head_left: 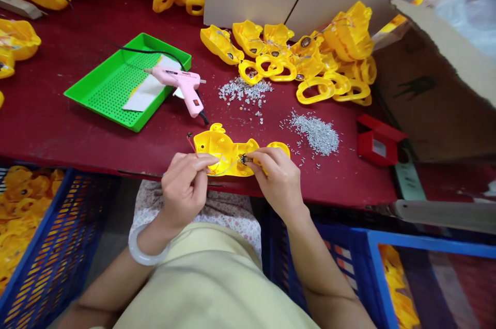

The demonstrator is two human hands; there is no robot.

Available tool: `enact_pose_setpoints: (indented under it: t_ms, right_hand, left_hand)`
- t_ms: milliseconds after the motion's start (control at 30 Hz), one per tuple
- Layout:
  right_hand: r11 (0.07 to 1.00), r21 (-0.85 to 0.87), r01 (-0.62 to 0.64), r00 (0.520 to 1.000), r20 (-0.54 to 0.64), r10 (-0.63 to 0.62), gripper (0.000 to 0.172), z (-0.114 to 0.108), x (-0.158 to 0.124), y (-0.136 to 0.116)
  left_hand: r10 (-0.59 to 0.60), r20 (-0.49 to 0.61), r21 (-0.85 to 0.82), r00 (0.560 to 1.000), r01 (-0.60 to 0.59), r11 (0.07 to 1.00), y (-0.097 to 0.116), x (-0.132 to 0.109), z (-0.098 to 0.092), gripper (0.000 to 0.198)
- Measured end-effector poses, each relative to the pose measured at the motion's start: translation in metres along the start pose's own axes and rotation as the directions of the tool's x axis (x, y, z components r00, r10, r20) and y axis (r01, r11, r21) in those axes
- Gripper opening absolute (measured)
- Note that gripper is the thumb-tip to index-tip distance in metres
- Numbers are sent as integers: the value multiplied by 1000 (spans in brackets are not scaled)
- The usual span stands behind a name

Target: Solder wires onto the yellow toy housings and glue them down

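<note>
A yellow plastic toy shell [228,151] lies hollow side up at the table's front edge, with thin wires inside and a loop handle at its right end. My left hand [184,184] is closed at the shell's left side, thumb and forefinger pinching a thin wire. From beside it, a red wire [190,144] with a small dark tip sticks up. My right hand [281,176] is closed over the shell's right part, its fingertips on a small dark component [245,159] with a metallic look. The fingers hide part of the shell.
Behind the shell lie a pink glue gun [184,85], its nozzle over a green tray [104,68], a pile of screws [315,132] and small clear pieces [246,89]. More yellow shells [279,42], a red box [377,140] and blue crates [70,236] stand around.
</note>
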State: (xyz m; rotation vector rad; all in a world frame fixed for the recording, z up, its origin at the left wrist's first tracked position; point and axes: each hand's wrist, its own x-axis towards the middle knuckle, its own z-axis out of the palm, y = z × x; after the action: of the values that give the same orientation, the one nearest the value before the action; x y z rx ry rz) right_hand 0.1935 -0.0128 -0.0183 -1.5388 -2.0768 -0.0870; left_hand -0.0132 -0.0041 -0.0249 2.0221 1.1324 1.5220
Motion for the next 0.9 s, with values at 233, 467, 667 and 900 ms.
enact_pose_setpoints:
  t_ms: [233,467,667,900]
  right_hand:
    - [999,35,6,999,43,-7,13,5,4,4]
    - [997,-27,76,997,36,-75,12,5,8,5]
    - [995,-40,93,994,58,-90,14,4,10,6]
    - [990,-100,104,986,143,-90,19,2,16,4]
  left_hand:
    - [137,193,237,972,-181,954,5,8,3,23]
    - [155,312,361,937,-268,893,2,11,6,14]
    - [160,343,339,926,-281,898,-2,9,10,15]
    - [161,378,327,912,-295,898,-1,9,11,9]
